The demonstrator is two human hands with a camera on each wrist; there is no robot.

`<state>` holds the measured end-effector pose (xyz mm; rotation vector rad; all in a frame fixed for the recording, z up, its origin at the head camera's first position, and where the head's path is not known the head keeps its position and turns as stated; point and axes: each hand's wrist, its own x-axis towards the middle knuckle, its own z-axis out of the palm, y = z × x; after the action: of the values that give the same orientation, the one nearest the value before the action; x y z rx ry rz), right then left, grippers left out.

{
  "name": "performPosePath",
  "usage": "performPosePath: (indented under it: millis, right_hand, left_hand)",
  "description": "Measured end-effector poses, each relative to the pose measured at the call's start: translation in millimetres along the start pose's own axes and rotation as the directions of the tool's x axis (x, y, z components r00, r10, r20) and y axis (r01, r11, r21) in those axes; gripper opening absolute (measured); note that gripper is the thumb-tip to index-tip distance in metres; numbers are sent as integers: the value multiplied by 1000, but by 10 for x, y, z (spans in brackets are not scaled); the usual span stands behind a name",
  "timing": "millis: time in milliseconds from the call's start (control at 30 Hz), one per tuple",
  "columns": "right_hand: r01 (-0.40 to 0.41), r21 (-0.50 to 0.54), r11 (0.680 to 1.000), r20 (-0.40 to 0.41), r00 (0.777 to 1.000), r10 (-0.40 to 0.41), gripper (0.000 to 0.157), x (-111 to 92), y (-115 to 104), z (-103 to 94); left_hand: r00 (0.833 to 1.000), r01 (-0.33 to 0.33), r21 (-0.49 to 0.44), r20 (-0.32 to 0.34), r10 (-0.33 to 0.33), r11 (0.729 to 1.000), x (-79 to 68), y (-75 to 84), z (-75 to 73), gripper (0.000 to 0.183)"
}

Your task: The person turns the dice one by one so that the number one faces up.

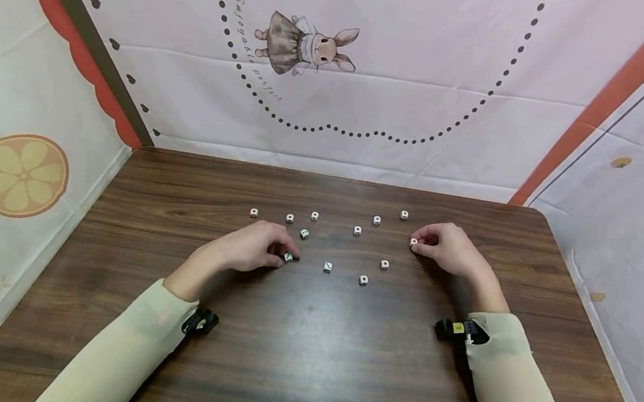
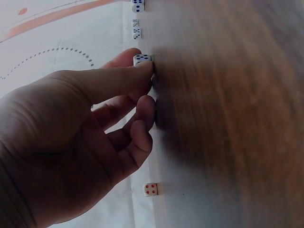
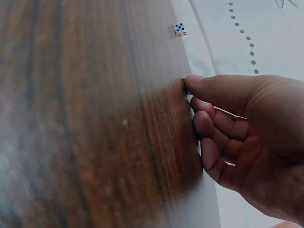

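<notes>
Brown wood-grained table [image 1: 312, 351] underneath; with bare left hand [image 1: 250, 246] and bare right hand [image 1: 451, 249] nearly closed, pinches on their inner sides: dark-pipped white cubic die [image 1: 288, 258] right of the former, second white cubic die [image 1: 414, 242] left of the latter.

Head: high, facing forward-down; wrists: low, close, across tabletop [image 1: 305, 356] (head shares left hand [image 1: 250, 246], right hand [image 1: 451, 249]).

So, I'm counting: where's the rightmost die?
In the head view, right of centre, the rightmost die is pinched in the right hand, just below the topmost die.
</notes>
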<state>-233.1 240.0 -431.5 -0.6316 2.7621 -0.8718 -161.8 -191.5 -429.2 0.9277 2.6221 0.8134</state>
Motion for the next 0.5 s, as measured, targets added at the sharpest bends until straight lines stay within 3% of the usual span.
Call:
performPosePath:
  millis: [267,500]
  right_hand:
    - [-9,4,1000,-1,1000,9,12,-5,-3,10]
    - [-10,1,1000,4,1000,10,11,-7,-11,3]
  left_hand:
    - [1000,14,28,-18,-14,1000,23,15,8,17]
    - [997,54,-26,-58,-56,998,22,-6,-4,11]
